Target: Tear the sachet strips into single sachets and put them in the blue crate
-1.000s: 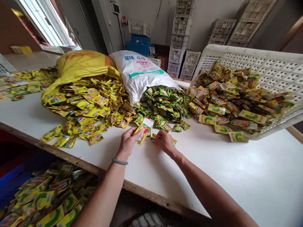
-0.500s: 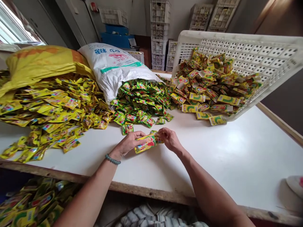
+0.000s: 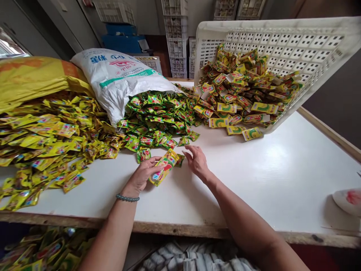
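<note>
My left hand (image 3: 143,174), with a beaded bracelet at the wrist, grips a small yellow carton (image 3: 164,168) printed in red and green. The carton is tilted, its far end pointing away and to the right. Just past that end, a small green packet (image 3: 179,160) shows against the white tabletop; whether it touches the carton I cannot tell. My right hand (image 3: 196,161) is beside the packet, thumb and fingers apart, with nothing visible in it. Beyond both hands lies a heap of green packets (image 3: 160,116), spilling from a white woven sack (image 3: 113,71).
Yellow packets (image 3: 56,131) spread from a yellow sack (image 3: 36,75) at left. A tipped white plastic basket (image 3: 324,45) at right spills yellow cartons (image 3: 239,88). Below the table's wooden front edge (image 3: 180,229), more cartons (image 3: 50,248) lie at lower left. A white rounded object (image 3: 348,199) sits far right.
My right hand has come off the carton's end and its fingers have opened. The carton has turned more upright in my left hand. The camera view has shifted slightly.
</note>
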The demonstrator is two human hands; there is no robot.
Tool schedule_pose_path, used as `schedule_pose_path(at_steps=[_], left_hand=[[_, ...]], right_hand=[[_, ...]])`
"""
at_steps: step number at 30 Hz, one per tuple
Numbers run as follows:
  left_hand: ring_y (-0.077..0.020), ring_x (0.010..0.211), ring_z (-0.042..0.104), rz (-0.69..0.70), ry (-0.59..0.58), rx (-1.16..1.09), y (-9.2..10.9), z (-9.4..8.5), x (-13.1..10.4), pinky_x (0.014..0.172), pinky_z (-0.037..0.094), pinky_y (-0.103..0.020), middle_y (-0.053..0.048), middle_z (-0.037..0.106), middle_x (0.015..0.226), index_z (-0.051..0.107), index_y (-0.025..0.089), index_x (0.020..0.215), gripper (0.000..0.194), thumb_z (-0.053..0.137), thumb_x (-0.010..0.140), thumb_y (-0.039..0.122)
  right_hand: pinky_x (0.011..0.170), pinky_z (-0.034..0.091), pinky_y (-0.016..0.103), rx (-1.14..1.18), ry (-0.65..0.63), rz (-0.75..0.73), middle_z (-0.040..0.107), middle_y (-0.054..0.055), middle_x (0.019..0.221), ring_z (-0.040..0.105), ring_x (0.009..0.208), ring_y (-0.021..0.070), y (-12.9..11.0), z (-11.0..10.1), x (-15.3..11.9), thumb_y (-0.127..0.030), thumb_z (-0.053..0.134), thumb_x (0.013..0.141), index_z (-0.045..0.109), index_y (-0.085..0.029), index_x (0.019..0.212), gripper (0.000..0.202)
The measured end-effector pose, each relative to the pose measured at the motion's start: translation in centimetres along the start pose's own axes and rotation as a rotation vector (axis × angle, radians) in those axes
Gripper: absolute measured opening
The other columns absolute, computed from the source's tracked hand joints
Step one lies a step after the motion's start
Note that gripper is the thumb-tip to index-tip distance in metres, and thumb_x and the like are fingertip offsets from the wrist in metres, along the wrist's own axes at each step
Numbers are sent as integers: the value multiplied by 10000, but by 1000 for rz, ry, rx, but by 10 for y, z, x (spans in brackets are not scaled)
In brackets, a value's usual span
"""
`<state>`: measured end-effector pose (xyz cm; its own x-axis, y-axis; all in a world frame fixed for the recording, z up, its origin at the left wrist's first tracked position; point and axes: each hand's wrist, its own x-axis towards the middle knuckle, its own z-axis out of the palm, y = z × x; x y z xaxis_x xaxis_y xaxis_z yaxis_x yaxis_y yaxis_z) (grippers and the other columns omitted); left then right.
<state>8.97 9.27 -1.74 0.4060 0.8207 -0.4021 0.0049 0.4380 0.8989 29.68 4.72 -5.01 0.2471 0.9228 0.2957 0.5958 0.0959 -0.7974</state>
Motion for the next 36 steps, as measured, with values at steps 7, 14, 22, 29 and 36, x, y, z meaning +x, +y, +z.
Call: schedule_pose_path(at_steps=[7, 14, 22, 29, 36], left_hand=[[-181, 605, 702, 71, 147, -121, 2, -6, 5, 618, 560, -277, -36, 757, 722, 665, 148, 896, 488, 891, 483, 278], [-172, 578, 676, 56, 66, -15, -5, 0, 4, 577, 522, -268, -59, 752, 713, 700, 118, 853, 514, 921, 466, 373], [-192, 689, 704, 57, -47, -27, -6, 7, 3, 688, 542, -293, -73, 774, 824, 731, 136, 897, 483, 909, 530, 393], [-197, 659, 698, 45, -73, 19, -4, 8, 1, 651, 529, -295, -76, 768, 787, 728, 132, 878, 447, 900, 550, 383], [-184, 607, 679, 5, -64, 51, -6, 11, 2, 606, 517, -284, -77, 759, 744, 733, 116, 843, 465, 906, 514, 395]], right_hand=[[898, 436, 392, -225, -218, 12, 701, 105, 1153, 581, 1062, 274, 1, 16, -8, -200, 666, 822, 627, -237, 1233, 415], [638, 436, 291, 607, 36, 373, 607, -8, 668, 551, 633, 150, 1, 1, -1, -397, 718, 715, 615, -193, 747, 231], [610, 432, 267, 787, -87, 283, 554, -35, 621, 493, 591, 113, -10, 2, 1, -452, 826, 586, 588, -193, 674, 363], [671, 480, 278, 660, -181, 247, 589, -25, 668, 558, 685, 143, -8, -11, 1, -497, 758, 692, 611, -192, 797, 354], [674, 500, 286, 630, -112, 281, 635, -34, 698, 585, 652, 132, -6, -11, 3, -313, 740, 690, 652, -203, 1039, 376]])
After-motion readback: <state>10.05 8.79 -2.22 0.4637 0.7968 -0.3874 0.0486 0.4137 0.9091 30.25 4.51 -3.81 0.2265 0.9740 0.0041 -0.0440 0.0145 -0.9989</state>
